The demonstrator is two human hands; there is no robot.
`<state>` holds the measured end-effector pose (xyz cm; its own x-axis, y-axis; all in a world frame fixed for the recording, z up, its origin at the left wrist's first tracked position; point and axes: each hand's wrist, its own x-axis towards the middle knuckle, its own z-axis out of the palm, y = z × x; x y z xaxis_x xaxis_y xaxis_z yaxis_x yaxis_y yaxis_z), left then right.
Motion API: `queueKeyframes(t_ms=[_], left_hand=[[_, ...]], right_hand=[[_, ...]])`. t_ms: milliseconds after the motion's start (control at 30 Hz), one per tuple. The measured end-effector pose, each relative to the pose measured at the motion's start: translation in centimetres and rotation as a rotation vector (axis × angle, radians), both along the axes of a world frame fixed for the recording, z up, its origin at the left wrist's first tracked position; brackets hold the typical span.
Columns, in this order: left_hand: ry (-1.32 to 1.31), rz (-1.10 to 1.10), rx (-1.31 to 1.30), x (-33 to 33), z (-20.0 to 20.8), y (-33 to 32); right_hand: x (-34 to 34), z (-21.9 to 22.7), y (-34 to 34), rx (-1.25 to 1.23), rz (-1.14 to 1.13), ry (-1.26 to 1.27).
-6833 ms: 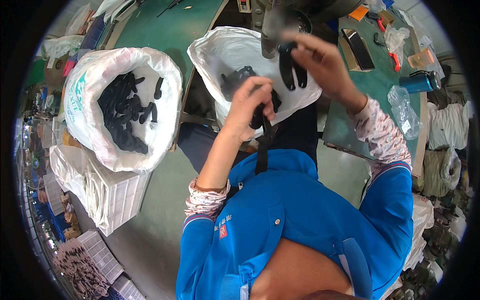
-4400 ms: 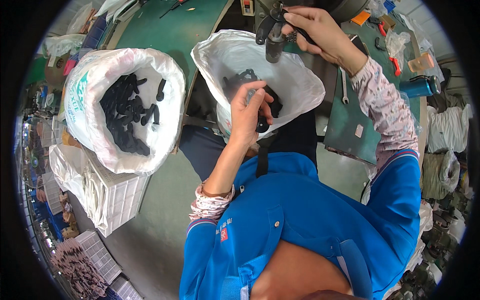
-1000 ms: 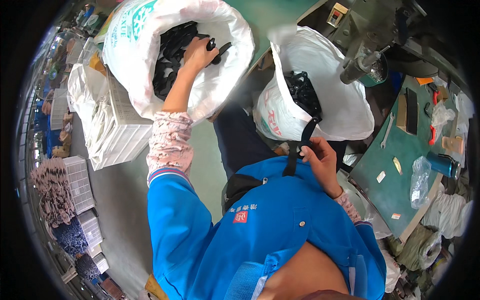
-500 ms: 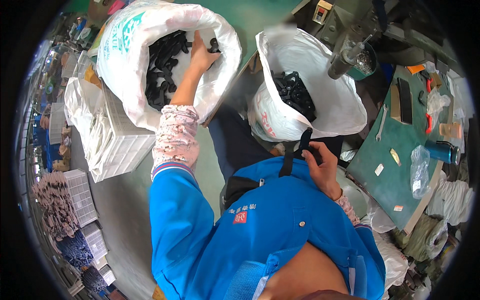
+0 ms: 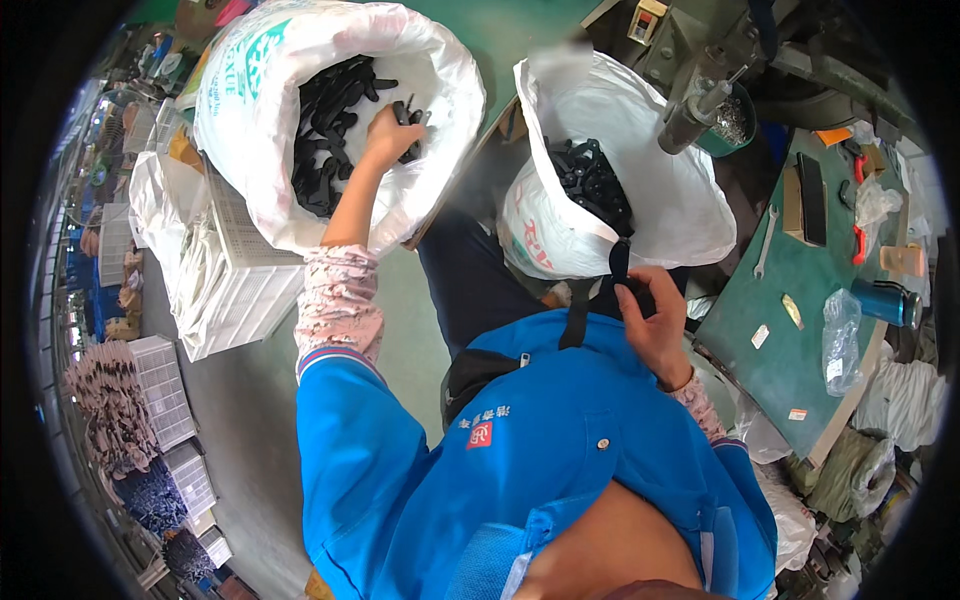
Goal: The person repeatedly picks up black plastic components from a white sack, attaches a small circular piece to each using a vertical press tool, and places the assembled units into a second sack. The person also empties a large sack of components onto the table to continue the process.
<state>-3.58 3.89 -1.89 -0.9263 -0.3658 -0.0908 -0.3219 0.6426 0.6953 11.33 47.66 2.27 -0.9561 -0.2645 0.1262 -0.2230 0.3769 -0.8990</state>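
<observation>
Inside the left bag (image 5: 245, 135), black pieces (image 5: 411, 128) are held by the left hand (image 5: 384, 140), its fingers curled closed, with white lining exposed toward the right rim. At the right bag (image 5: 550, 215)'s near edge, one black part (image 5: 620, 262) is pinched by the right hand (image 5: 655, 322); the bags are separated by a gap.

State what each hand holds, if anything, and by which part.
Right hand: a black part, held by its lower end. Left hand: at black pieces in the left sack; whether it grips any is unclear.
</observation>
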Motion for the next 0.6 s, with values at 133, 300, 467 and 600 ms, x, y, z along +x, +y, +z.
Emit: queueKeyframes(t_ms=[133,300,467,600], left_hand=[[0.09,0.178,0.929,2.9,3.1,0.7],[-0.053,-0.279,1.485,5.5,7.3,7.5],[-0.209,-0.548,1.725,6.3,7.2,16.8],[-0.373,-0.696,1.663,6.0,8.1,21.2]], right_hand=[[-1.6,0.9,0.4,-0.076,0.045,0.124],[-4.8,1.4,1.3,-0.635,0.069,-0.338],[-9.5,6.3,-0.7,-0.521,0.321,-0.336],[-10.9,8.2,0.0,-0.388,0.4,-0.404]])
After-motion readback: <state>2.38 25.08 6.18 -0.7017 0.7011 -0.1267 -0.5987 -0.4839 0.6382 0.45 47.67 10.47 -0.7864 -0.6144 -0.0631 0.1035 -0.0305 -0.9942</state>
